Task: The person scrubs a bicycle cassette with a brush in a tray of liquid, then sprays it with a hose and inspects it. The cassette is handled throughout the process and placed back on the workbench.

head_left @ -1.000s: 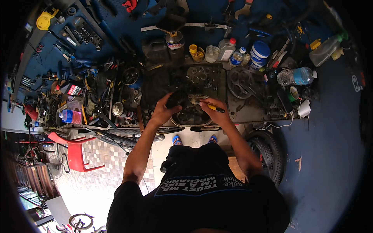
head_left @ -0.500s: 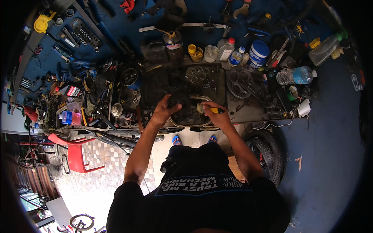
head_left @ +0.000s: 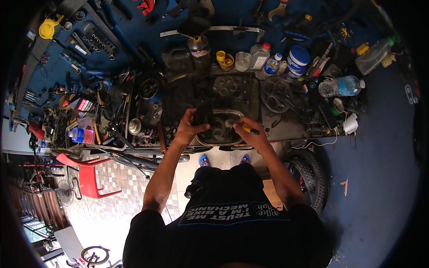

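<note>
My left hand [head_left: 189, 130] is closed on a dark, ribbed round part that looks like a bicycle cassette [head_left: 203, 117]; its outline is lost in shadow. In my right hand [head_left: 251, 134] is a brush with a yellow and black handle [head_left: 250, 130]. The brush's pale head, blurred, points left toward the cassette, over the basin. Beneath both hands lies a basin with a pale, rounded rim [head_left: 230, 111] and a dark, murky inside. Just beyond it, a dark tray [head_left: 243, 85] holds several small rings and other metal parts.
A crankset with a large chainring [head_left: 273, 94] lies right of the tray. Bottles, a blue-and-white tub [head_left: 298, 61] and yellow cups [head_left: 225, 61] line the back. Tools crowd the left side. Bicycle tyres [head_left: 308, 176] stand below the bench's right part, and a red chair [head_left: 89, 176] stands at left.
My right hand has tilted a little, and the brush has turned with it and blurred. The cassette in my left hand has shifted slightly and looks darker.
</note>
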`<state>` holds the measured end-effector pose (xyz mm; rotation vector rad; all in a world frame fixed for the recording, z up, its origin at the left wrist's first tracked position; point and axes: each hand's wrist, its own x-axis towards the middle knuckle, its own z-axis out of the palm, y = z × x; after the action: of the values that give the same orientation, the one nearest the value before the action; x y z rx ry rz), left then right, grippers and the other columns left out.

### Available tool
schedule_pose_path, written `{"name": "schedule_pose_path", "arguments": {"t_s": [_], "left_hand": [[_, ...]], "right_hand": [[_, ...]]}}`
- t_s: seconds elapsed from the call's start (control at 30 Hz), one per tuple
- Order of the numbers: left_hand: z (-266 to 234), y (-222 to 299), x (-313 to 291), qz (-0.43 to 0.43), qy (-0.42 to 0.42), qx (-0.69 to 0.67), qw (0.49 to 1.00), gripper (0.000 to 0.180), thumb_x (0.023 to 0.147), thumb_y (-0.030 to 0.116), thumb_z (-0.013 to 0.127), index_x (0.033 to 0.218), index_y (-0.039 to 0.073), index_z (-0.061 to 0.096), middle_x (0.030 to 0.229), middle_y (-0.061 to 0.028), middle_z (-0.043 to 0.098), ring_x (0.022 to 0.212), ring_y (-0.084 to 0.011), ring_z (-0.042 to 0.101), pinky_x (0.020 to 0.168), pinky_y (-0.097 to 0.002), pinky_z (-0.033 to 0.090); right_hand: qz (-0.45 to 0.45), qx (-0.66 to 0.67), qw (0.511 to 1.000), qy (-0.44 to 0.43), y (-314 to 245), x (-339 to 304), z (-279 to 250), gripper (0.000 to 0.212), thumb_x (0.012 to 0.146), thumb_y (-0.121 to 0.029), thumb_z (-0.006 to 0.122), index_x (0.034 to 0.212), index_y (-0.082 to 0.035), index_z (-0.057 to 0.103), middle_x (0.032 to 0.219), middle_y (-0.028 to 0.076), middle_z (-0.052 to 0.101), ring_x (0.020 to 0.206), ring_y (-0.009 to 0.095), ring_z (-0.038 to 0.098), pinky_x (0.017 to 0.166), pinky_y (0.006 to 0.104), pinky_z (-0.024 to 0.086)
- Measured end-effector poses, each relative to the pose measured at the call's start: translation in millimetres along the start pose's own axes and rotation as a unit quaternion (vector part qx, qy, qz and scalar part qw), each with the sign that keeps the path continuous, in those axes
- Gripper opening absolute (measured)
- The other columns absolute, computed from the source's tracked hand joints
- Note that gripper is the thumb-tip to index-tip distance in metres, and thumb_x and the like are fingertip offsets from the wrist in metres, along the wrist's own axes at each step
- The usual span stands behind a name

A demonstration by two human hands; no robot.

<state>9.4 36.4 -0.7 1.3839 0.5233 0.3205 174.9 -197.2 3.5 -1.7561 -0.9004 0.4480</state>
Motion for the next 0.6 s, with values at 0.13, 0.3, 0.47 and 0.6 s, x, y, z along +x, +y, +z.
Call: {"name": "schedule_pose_path", "arguments": {"t_s": [0.13, 0.3, 0.47, 0.6], "left_hand": [[-0.9, 7.7, -1.7, -0.014, -0.011, 0.100, 0.995, 0.062, 0.083, -0.001, 0.086, 0.139, 0.003, 0.059, 0.126, -0.0065, 0.070, 0.113, -0.0147, 0.066, 0.099, -0.0303, 0.053], [7.1, 34.0, -10.2, -0.007, -0.009, 0.157, 0.988, 0.061, 0.083, -0.004, 0.082, 0.140, 0.001, 0.059, 0.123, -0.0067, 0.072, 0.112, -0.0140, 0.065, 0.102, -0.0292, 0.051], [-6.5, 21.3, -8.5, 0.029, 0.003, 0.125, 0.992, 0.060, 0.085, 0.001, 0.080, 0.141, -0.002, 0.058, 0.127, -0.0092, 0.071, 0.115, -0.0152, 0.065, 0.104, -0.0298, 0.050], [12.0, 37.9, -10.7, -0.008, 0.002, 0.166, 0.986, 0.063, 0.082, 0.005, 0.082, 0.140, -0.003, 0.058, 0.126, -0.0113, 0.072, 0.116, -0.0165, 0.065, 0.104, -0.0307, 0.050]], "right_hand": [[-0.024, 0.041, 0.999, -0.003, -72.7, 26.5, 9.0, 0.027, 0.099, -0.028, 0.077, 0.102, -0.002, 0.074, 0.080, 0.001, 0.070, 0.075, 0.007, 0.062, 0.069, 0.0274, 0.050], [-0.111, 0.054, 0.992, -0.001, -63.4, 39.7, 27.8, 0.028, 0.099, -0.028, 0.077, 0.104, 0.000, 0.076, 0.079, 0.001, 0.067, 0.076, 0.005, 0.057, 0.069, 0.0251, 0.047], [0.003, 0.029, 1.000, 0.006, -43.6, 40.1, 7.8, 0.022, 0.097, -0.024, 0.079, 0.096, -0.002, 0.075, 0.073, 0.005, 0.068, 0.068, 0.010, 0.062, 0.064, 0.0282, 0.048], [-0.074, 0.069, 0.995, 0.016, -70.5, 42.8, 24.6, 0.023, 0.098, -0.025, 0.078, 0.096, -0.002, 0.075, 0.076, 0.004, 0.068, 0.071, 0.010, 0.061, 0.065, 0.0280, 0.048]]}}
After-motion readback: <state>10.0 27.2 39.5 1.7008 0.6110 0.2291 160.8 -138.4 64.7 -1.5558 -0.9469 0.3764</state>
